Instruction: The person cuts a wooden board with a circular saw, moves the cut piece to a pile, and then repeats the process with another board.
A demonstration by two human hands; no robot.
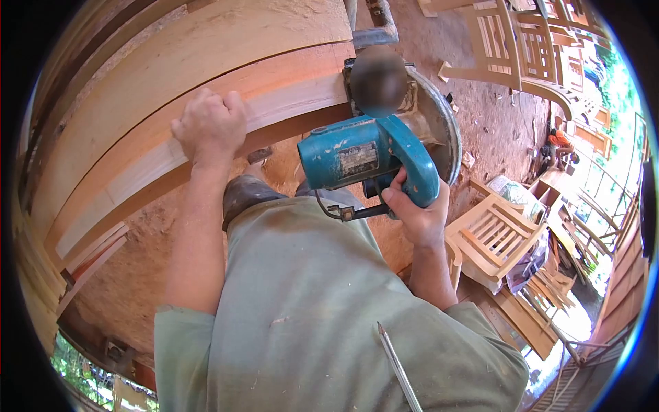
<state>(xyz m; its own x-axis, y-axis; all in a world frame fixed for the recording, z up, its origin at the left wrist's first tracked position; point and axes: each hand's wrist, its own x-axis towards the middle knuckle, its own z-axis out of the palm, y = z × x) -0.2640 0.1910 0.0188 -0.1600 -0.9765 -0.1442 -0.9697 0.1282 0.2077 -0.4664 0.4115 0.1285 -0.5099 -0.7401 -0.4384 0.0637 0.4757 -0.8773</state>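
Note:
My right hand is wrapped round the rear handle of a teal circular saw. The saw's round metal guard faces away to the right, and its base sits at the right end of a long wooden board. Where the blade meets the wood is hidden, and a round patch on top of the saw is blurred. With curled fingers, my left hand presses down on the board and grips it, left of the saw. A wider plank lies alongside, beyond a narrow gap.
A slatted wooden chair stands at right, near cut wood pieces. More chair frames fill the upper right. A person in orange is farther off. The saw's cord hangs close to my body. A pen is in front of my shirt.

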